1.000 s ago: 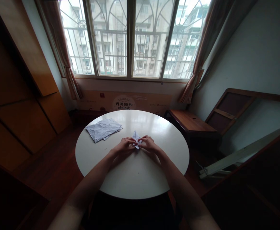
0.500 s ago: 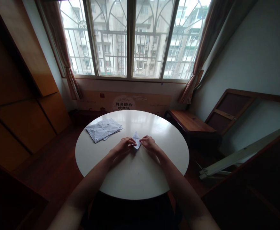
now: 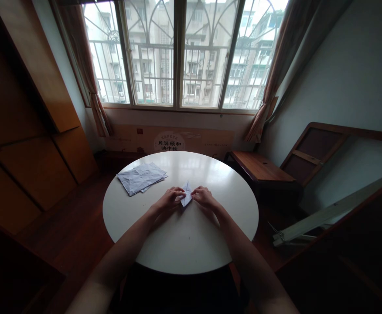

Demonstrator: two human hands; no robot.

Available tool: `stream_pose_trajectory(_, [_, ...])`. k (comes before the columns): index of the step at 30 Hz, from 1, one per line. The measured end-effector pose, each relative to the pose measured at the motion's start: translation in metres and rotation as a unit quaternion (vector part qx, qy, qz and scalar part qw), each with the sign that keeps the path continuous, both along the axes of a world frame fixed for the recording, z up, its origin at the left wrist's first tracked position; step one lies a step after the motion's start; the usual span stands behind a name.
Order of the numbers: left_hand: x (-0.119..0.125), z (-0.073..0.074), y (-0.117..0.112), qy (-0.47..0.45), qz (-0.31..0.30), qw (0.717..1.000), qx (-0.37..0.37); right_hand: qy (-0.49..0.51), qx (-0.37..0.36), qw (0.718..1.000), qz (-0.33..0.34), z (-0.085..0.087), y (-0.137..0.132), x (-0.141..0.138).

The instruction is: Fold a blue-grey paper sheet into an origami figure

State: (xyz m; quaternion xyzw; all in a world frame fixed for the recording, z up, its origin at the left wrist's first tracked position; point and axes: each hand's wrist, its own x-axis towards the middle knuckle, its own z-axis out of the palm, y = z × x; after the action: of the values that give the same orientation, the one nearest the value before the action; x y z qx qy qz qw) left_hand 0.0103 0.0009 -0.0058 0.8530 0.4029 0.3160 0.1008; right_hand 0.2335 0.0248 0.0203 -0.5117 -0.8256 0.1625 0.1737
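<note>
A small folded white paper piece (image 3: 186, 196) with a pointed tip lies on the round white table (image 3: 181, 244), near its middle. My left hand (image 3: 169, 201) pinches the paper's left edge with curled fingers. My right hand (image 3: 204, 197) pinches its right edge the same way. Both hands rest on the tabletop on either side of the paper, and both forearms reach in from the near edge.
A stack of creased white paper sheets (image 3: 141, 177) lies on the table's far left. A low wooden bench (image 3: 259, 167) stands to the right, wooden cabinets (image 3: 30, 144) to the left, and a barred window (image 3: 178, 52) behind.
The paper piece has been turned slightly, and its pointed tip has tilted. My hands have stayed on either side of it, shifting only a little.
</note>
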Motion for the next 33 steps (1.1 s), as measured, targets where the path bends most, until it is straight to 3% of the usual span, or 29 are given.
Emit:
stream_pose_trajectory(11, [0.001, 0.011, -0.006, 0.043, 0.014, 0.999, -0.023, -0.008, -0.007, 1.0, 0.002, 0.003, -0.004, 0.0])
stream_pose_trajectory(18, [0.001, 0.011, -0.006, 0.044, 0.02, 0.998, -0.037, -0.01, 0.004, 1.0, 0.009, -0.001, -0.001, 0.001])
stream_pose_trajectory(25, [0.004, 0.019, -0.01, 0.053, 0.007, 0.995, -0.079, 0.001, 0.009, 1.0, 0.01, -0.005, 0.002, 0.003])
stream_pose_trajectory(33, [0.001, 0.015, -0.008, 0.055, -0.006, 0.997, -0.053, 0.0, 0.005, 1.0, 0.016, -0.001, 0.0, 0.003])
